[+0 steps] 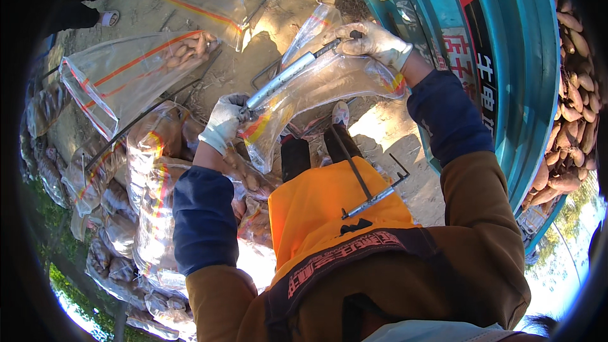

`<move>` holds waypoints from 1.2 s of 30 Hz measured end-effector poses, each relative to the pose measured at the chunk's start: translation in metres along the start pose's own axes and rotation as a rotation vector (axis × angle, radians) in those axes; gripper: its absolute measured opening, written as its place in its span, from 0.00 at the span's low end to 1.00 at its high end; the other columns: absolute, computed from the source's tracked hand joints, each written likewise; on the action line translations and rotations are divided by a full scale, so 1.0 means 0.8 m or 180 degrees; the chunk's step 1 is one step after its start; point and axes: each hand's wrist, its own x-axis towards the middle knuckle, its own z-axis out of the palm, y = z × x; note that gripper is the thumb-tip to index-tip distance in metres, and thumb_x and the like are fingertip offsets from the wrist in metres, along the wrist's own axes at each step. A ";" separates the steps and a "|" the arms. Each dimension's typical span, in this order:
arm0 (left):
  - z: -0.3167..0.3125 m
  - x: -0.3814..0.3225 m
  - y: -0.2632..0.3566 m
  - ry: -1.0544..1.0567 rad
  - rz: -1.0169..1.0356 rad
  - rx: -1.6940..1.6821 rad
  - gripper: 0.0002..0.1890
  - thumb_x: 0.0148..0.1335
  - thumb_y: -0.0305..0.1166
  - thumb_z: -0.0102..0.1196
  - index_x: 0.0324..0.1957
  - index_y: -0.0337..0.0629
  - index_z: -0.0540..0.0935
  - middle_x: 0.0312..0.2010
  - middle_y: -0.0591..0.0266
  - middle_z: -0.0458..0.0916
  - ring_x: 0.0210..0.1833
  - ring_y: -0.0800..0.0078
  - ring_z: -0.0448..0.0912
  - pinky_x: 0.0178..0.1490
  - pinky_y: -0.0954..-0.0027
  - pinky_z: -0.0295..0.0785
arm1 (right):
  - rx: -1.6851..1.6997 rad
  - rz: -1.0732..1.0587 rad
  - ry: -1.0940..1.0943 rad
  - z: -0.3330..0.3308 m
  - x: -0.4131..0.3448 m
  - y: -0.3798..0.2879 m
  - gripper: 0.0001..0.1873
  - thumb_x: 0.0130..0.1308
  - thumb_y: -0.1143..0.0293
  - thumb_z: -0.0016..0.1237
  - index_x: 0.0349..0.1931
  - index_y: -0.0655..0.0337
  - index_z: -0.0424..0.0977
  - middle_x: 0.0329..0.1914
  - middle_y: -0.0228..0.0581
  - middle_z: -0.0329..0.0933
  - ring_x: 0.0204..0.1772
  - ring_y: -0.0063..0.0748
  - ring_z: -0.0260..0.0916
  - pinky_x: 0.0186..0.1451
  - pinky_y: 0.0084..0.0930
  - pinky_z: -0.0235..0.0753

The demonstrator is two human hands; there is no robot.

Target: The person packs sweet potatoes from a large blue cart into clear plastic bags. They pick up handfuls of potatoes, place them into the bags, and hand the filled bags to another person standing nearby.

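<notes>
A clear plastic bag (327, 80) with red and yellow stripes is stretched between my two gloved hands. Its mouth runs along a metal rod with a silver sleeve (280, 80), the upper bar of a stand. My left hand (222, 121) grips the bag's edge at the sleeve's lower end. At the far end of the rod, my right hand (370, 45) pinches the bag's film between thumb and fingers. A second silver-sleeved bar (370, 203) sits close to my orange apron (332, 194). The bag's lower part is partly hidden.
Sweet potatoes (577, 104) lie behind the teal side wall of a truck (517, 80) on my right. Filled bags (156, 190) are heaped on my left. Another open bag (133, 71) holds sweet potatoes. A person's foot (109, 18) shows at upper left.
</notes>
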 end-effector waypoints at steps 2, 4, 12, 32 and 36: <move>0.004 -0.001 0.004 0.0065 -0.0090 -0.0069 0.15 0.54 0.14 0.51 0.43 0.29 0.84 0.31 0.60 0.85 0.27 0.78 0.80 0.29 0.79 0.73 | 0.0155 -0.0099 -0.0345 -0.013 0.002 0.016 0.31 0.56 0.67 0.69 0.61 0.56 0.75 0.51 0.31 0.81 0.51 0.23 0.74 0.57 0.24 0.74; 0.007 -0.002 0.013 0.0114 -0.0165 -0.0062 0.15 0.53 0.14 0.50 0.42 0.29 0.84 0.30 0.59 0.85 0.26 0.78 0.79 0.28 0.79 0.72 | -0.0698 -0.0484 -0.0247 -0.003 0.002 0.008 0.33 0.54 0.66 0.70 0.62 0.55 0.74 0.49 0.30 0.80 0.51 0.24 0.74 0.57 0.26 0.74; -0.008 0.005 0.007 -0.0004 -0.0145 -0.0011 0.15 0.48 0.16 0.50 0.39 0.28 0.84 0.27 0.58 0.84 0.22 0.79 0.77 0.24 0.80 0.68 | -0.2264 -0.0689 -0.0245 0.003 0.010 -0.023 0.27 0.55 0.74 0.61 0.58 0.53 0.76 0.39 0.33 0.81 0.42 0.27 0.75 0.48 0.29 0.74; -0.001 0.003 -0.015 0.0707 0.0473 0.0541 0.12 0.57 0.17 0.55 0.43 0.33 0.84 0.34 0.60 0.85 0.32 0.77 0.81 0.37 0.75 0.76 | -0.1821 -0.0298 0.1336 0.024 0.090 0.091 0.27 0.63 0.57 0.55 0.61 0.58 0.70 0.50 0.51 0.80 0.51 0.46 0.79 0.54 0.39 0.77; 0.018 -0.035 -0.043 0.1840 0.0756 0.2697 0.15 0.57 0.32 0.60 0.48 0.46 0.84 0.43 0.52 0.82 0.45 0.54 0.81 0.52 0.61 0.76 | -0.2941 0.0044 0.2143 0.066 0.010 0.085 0.32 0.62 0.52 0.56 0.62 0.57 0.68 0.53 0.52 0.79 0.56 0.53 0.76 0.59 0.44 0.74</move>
